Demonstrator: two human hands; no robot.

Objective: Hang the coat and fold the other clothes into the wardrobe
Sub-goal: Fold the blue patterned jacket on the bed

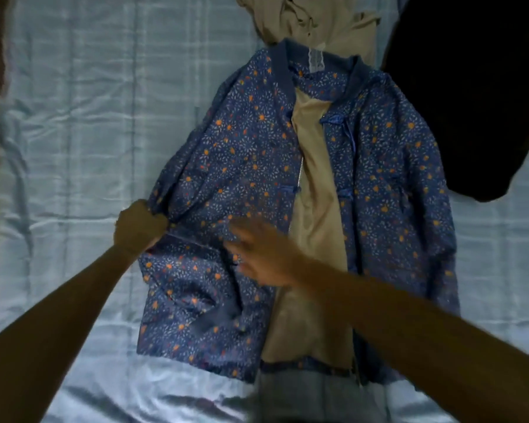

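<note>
Left grip (139,225) bunches jacket (248,178) sleeve, jacket rightward

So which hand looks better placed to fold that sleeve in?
Probably the left hand: it is shut on the blue floral jacket's sleeve already. The right hand is open flat over the front.

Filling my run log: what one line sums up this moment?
blue floral quilted jacket flat on pale blue bedsheet | left hand gripping sleeve | right hand open over front

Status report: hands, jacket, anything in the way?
Left hand shut on jacket sleeve. Right hand open, blurred, over jacket front. Jacket flat on bed, unzipped. Dark garment beside it.
</note>
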